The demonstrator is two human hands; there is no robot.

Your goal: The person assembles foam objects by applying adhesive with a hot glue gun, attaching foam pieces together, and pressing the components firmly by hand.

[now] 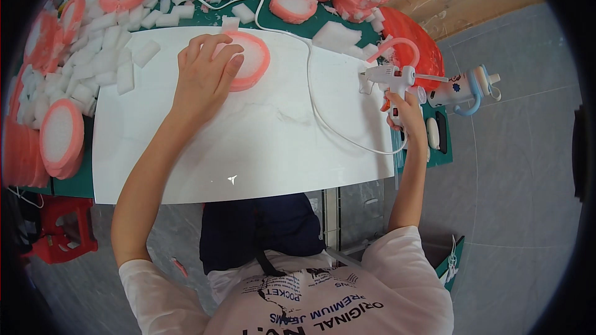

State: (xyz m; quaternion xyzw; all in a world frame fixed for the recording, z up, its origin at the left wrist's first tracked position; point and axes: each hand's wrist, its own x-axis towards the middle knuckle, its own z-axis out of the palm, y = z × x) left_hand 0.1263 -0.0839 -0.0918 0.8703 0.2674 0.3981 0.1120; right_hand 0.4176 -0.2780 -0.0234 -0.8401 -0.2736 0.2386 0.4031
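Observation:
My left hand [208, 65] is over the left side of an oval foam piece [256, 62] with a pink rim and white middle. Its fingers bend over the rim and the thumb lies across the white face, so part of the piece is hidden. A small white foam block [230, 23] sits just beyond the fingertips, at the rim. At the board's right edge, my right hand [405, 111] grips a white hot glue gun [395, 80] by its handle, near the orange trigger. Its nozzle points left, and a clear glue stick [431, 77] sticks out behind.
A white board [261, 142] lies on the green table, crossed by a white cord [313, 99]. Loose white foam blocks [93, 68] and pink-rimmed ovals [61, 133] are heaped on the left, with more ovals [293, 5] behind. A bottle [456, 89] stands at right.

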